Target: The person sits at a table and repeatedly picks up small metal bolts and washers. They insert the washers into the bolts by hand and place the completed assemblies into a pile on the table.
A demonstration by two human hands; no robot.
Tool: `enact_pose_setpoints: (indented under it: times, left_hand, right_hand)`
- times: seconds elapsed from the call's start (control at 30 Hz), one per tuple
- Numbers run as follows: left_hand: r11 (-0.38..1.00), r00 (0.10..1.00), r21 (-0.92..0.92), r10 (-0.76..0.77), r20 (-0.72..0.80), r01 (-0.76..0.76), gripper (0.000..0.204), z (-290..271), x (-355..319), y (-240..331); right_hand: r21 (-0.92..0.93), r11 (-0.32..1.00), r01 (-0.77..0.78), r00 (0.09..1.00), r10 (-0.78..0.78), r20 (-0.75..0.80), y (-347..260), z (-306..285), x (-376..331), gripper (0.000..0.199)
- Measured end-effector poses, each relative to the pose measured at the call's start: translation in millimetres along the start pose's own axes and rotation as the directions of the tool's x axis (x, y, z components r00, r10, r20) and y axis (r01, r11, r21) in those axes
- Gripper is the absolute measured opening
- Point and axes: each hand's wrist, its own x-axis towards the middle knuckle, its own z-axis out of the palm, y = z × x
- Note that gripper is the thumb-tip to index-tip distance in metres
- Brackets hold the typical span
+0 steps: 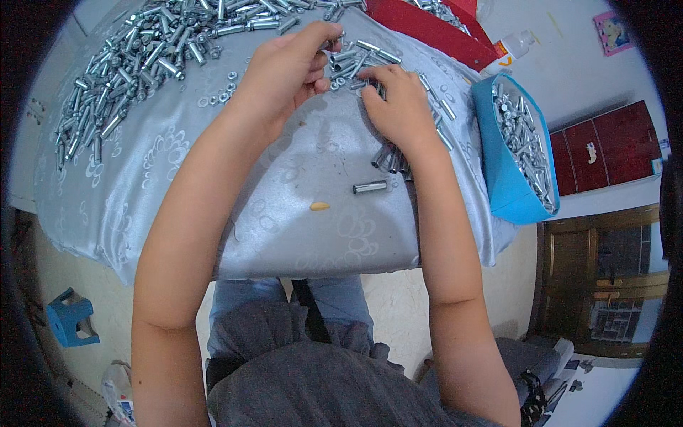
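Note:
My left hand (284,75) is raised over the table with its fingers curled closed. A bit of shiny metal shows at its fingertips, too little to tell what it is. Just right of it, my right hand (400,103) reaches down among metal sleeves, thumb and forefinger apart; its other fingers are partly hidden. Loose metal sleeves and bolts (345,65) lie between the two hands. Several hollow sleeves (393,162) stick out beneath my right wrist. One single sleeve (369,187) lies nearer me. Small nuts (226,94) and washers are scattered left of my left forearm.
A large heap of assembled metal bolts (153,53) spreads over the table's far left. At the right edge stands a blue fabric bin (501,174) full of metal parts. A red container (434,32) with more parts sits at the back, beside a plastic bottle (516,46). The silvery tablecloth (284,242) hangs over the near edge.

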Motion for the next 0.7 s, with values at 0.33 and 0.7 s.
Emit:
enact_pose_setpoints:
  times: [0.33, 0.7]
  left_hand:
    - [0.997, 1.0, 0.075, -0.001, -0.011, 0.002, 0.026, 2.1, 0.7, -6.1]
    - [0.996, 1.0, 0.089, -0.01, -0.019, 0.012, 0.025, 3.3, 1.0, -8.4]
  right_hand:
    - [-0.059, 0.997, 0.051, 0.996, -0.056, -0.074, -3.6, 7.9, -1.6, 0.019]
    - [0.035, 0.999, 0.042, 0.999, -0.041, -0.028, -0.9, 9.0, -1.1, 0.016]
